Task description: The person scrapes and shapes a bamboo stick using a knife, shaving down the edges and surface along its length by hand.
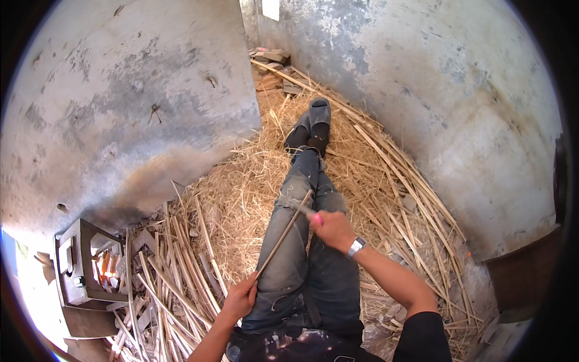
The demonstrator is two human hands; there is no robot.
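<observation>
Slender stick (283, 235) slants over the worn dark trousers (335, 277), its lower end gripped in the curled fingers of the left hand (242, 294), its upper end by the knee. Fingers of the right hand (335, 230) are wrapped around a pink-handled tool (317, 218), whose blurred grey blade crosses that upper end, contact unclear. Pale shavings (232, 211) surround the legs, with long split strips (187, 271) at left.
</observation>
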